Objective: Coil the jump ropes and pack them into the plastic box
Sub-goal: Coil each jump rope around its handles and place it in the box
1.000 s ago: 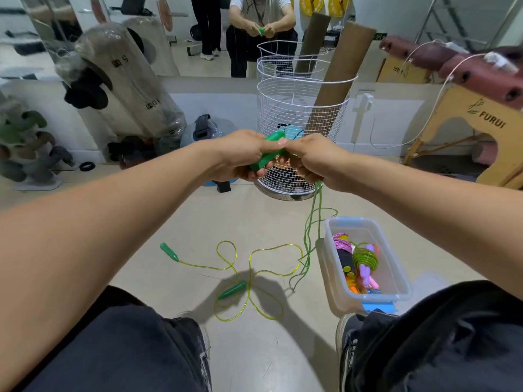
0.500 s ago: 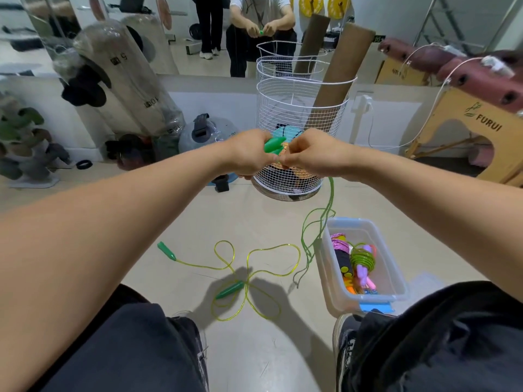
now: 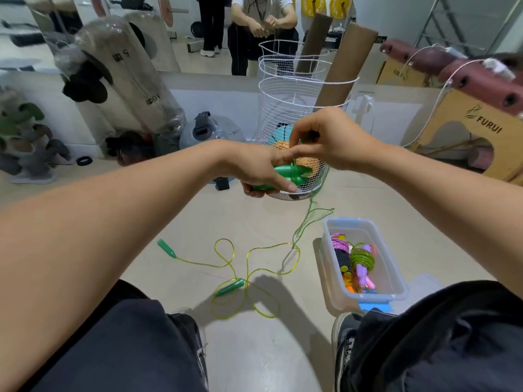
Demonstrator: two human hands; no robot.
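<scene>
Jump rope in hand: two green handles [image 3: 291, 175] lie together in the person's left hand [image 3: 254, 168], out in front at about chest height, before the white wire basket [image 3: 285, 108].
Left hand grip: clenched round the paired handles, thumb along their near side.
Right hand grip: the right hand [image 3: 331, 137] sits just above the handles, fingertips pinching the thin green cord [image 3: 304, 222] where it meets them.
Cord: from the hands it drops in slack loops to the floor [image 3: 198, 216], just left of the plastic box.
Second jump rope: a yellow-green rope [image 3: 246, 267] lies loose on the floor between the person's knees and the basket, in open curls, with one green handle at the far left end and another near the middle.
Plastic box: the clear plastic box [image 3: 396, 278] stands open on the floor by the person's right shoe [image 3: 343, 340], a blue clip on its near edge.
Box contents: coiled ropes already inside, a pink one at the far end, a green coil [image 3: 362, 260] in the middle, purple and orange handles beneath.
Surroundings: cardboard tubes [image 3: 339, 77] lean in the basket; a wooden bench marked FURUI [image 3: 478, 131] stands to the right; a wall mirror [image 3: 198, 29] shows the seated person.
</scene>
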